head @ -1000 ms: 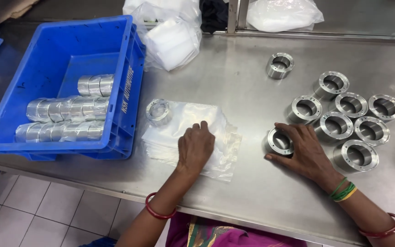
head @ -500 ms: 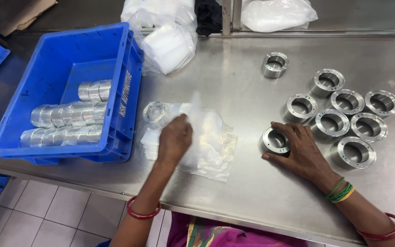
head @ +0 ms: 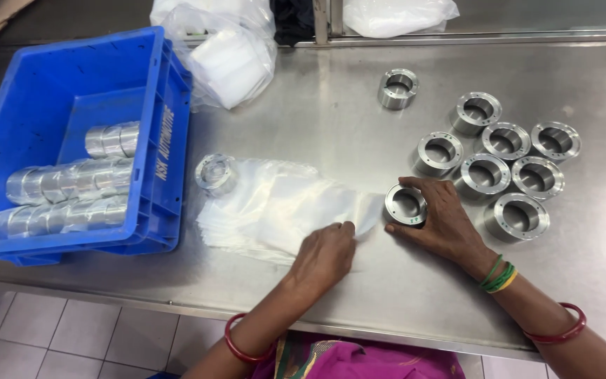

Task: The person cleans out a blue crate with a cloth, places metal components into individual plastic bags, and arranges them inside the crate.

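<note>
My left hand (head: 325, 254) pinches the edge of a clear plastic bag (head: 348, 208) pulled from a flat stack of clear bags (head: 261, 210) on the steel table (head: 317, 126). The bag's end lies close to a metal ring (head: 405, 204), a short machined cylinder with a hollow centre. My right hand (head: 443, 221) cups that ring from the right, fingers around its side, and keeps it standing on the table. Another ring in a bag (head: 216, 173) rests on the stack's far left corner.
Several bare metal rings (head: 499, 161) stand grouped at the right, one apart (head: 398, 88) further back. A blue crate (head: 71, 140) at the left holds rows of wrapped rings (head: 64, 189). White plastic bags (head: 226, 49) lie at the back. The table's front edge runs below my arms.
My left hand has slid right from the middle of the bag stack, drawing one bag toward the ring. My right hand has stayed on the ring.
</note>
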